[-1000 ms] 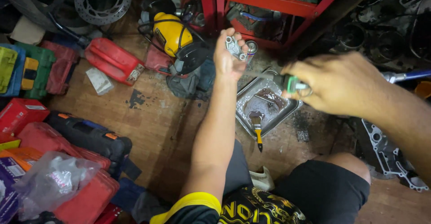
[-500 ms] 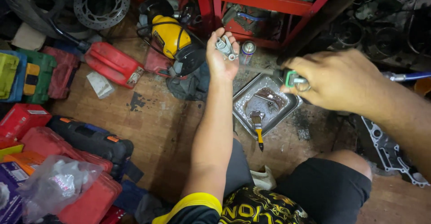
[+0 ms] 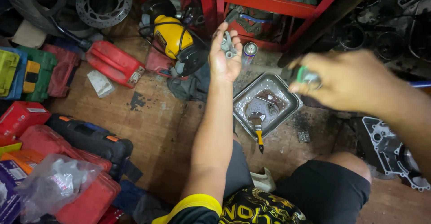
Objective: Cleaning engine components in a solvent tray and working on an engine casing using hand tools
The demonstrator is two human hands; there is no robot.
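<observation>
So the left hand (image 3: 226, 58) is stretched out straight from the body, arm fully extended over the wooden floor (image 3: 152, 129), palm turned up toward the camera. Its fingers (image 3: 223, 28) curl loosely around a small grey metal part (image 3: 228, 44) sitting up near the fingertips — thumb on one side, the other fingers behind it, so it's cupped more than squeezed. The part is held in the air above the floor, just in front of the red shelf frame (image 3: 269, 2).

The right hand (image 3: 348, 82) comes in from the right side, blurry, back of the hand up, wrist bent a little. Its fingers are bunched together, pinching something with a green cap or handle (image 3: 306, 75) — too smeared to tell what it is exactly.

Between and below the two hands sits a square metal tray (image 3: 287, 94) on the floor. It has a puddle of dirty liquid, a dark metal piece lying in it, and a paintbrush (image 3: 257, 127) with a yellow handle, bristles in the tray and handle sticking out over the near rim. A small spray can (image 3: 249, 52) stands just beyond the tray, close to the left hand. Further left there's a yellow power tool (image 3: 173, 37), and red tool cases (image 3: 85, 201) are stacked at the lower left.
</observation>
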